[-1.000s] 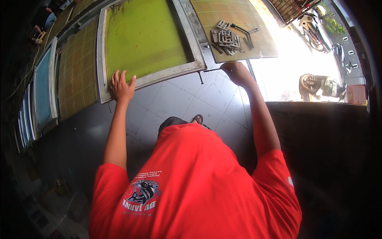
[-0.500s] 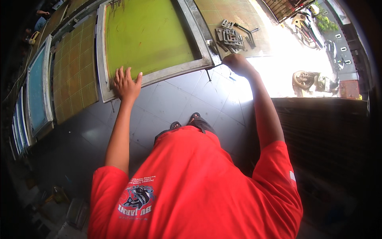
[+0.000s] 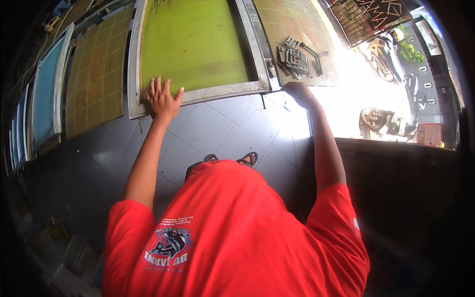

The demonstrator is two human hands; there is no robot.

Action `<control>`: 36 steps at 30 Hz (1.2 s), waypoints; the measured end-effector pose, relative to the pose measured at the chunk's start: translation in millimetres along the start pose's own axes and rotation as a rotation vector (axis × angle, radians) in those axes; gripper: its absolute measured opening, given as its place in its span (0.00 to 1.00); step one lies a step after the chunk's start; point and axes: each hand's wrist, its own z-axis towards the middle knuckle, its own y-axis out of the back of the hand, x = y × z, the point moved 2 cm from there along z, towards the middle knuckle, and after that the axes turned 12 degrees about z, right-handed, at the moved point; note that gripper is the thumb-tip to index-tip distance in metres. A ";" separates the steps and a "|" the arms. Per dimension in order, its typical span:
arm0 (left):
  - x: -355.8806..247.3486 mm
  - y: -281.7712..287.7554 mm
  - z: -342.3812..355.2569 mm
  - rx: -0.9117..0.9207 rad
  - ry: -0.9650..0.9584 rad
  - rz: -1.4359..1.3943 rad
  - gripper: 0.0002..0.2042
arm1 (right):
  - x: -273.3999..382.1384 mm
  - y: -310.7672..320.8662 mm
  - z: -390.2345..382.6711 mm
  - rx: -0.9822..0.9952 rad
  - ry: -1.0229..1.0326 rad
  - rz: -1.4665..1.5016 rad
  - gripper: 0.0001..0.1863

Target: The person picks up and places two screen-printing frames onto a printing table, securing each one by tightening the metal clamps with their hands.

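Note:
A screen-printing frame (image 3: 208, 92) with a grey metal border and yellow-green mesh (image 3: 198, 44) lies in front of me. My left hand (image 3: 163, 100) rests on its near left corner, fingers spread over the border and the edge of the mesh. At the near right corner, my right hand (image 3: 300, 94) is closed beside a small metal clamp or hinge fitting (image 3: 270, 68). A thin dark piece runs from the fist toward the corner; what the fingers grip is mostly hidden. A short bolt-like rod (image 3: 263, 101) hangs under the near border.
Several metal clamp parts (image 3: 297, 62) and rods lie on the board right of the frame. Leftward stand a gridded brown board (image 3: 96, 74) and a blue screen frame (image 3: 45, 94). Grey floor tiles (image 3: 222, 126) lie below. A motorcycle (image 3: 378, 119) stands in bright light at right.
The view has shifted slightly, and my feet stand differently. My left hand stays on the near left corner; my right hand stays closed at the right corner, its wrist turned a little.

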 end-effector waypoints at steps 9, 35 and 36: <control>-0.2 -3.1 0.5 0.044 0.004 0.054 0.28 | 36.4 5.2 2.5 0.010 0.114 -0.180 0.10; -110.1 19.8 30.3 0.210 -0.457 -0.148 0.35 | 19.0 4.4 -0.3 -0.065 0.171 -0.003 0.09; -109.8 19.3 30.3 0.228 -0.456 -0.141 0.36 | 17.0 3.9 -0.5 -0.061 0.173 -0.004 0.09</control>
